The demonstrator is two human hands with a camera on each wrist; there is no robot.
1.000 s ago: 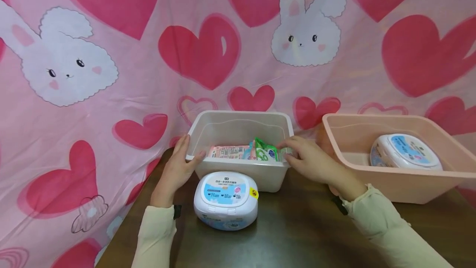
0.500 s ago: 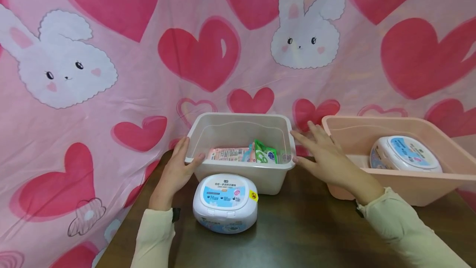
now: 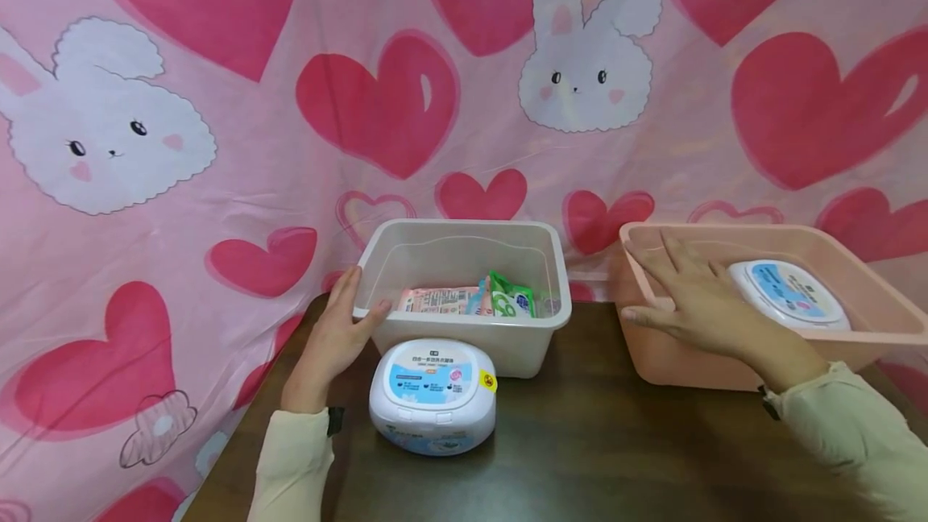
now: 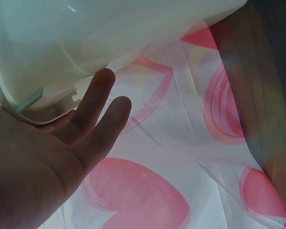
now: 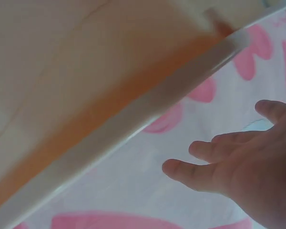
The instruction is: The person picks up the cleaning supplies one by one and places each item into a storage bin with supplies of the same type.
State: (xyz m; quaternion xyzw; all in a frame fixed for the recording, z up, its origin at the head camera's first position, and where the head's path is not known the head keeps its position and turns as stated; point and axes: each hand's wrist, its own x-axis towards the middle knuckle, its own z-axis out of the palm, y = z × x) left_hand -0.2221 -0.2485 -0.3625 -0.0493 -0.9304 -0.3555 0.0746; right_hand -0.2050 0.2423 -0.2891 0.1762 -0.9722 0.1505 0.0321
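In the head view, a whitish plastic bin (image 3: 464, 337) stands on the table, holding a pink printed packet (image 3: 435, 300) and a green packet (image 3: 511, 296). My left hand (image 3: 332, 345) rests at its front left corner, thumb by the rim. In the left wrist view, the loosely extended fingers (image 4: 97, 102) lie along the bin's outer wall. A white lidded tub with a blue label (image 3: 433, 397) sits before this bin. My right hand (image 3: 714, 308) spreads its fingers, holding nothing, near the left side of a peach bin (image 3: 696, 361). Whether it touches that bin I cannot tell.
A second white tub (image 3: 790, 296) lies inside the peach bin, partly hidden by the bin's front wall. Behind everything hangs a pink cloth (image 3: 478, 143) with hearts and rabbits. Dark brown tabletop (image 3: 580, 441) runs between the two bins and in front of them.
My right hand has left the green packet and the whitish bin's right rim and moved right to the peach bin. My left hand has stayed at its corner. The view has shifted slightly.
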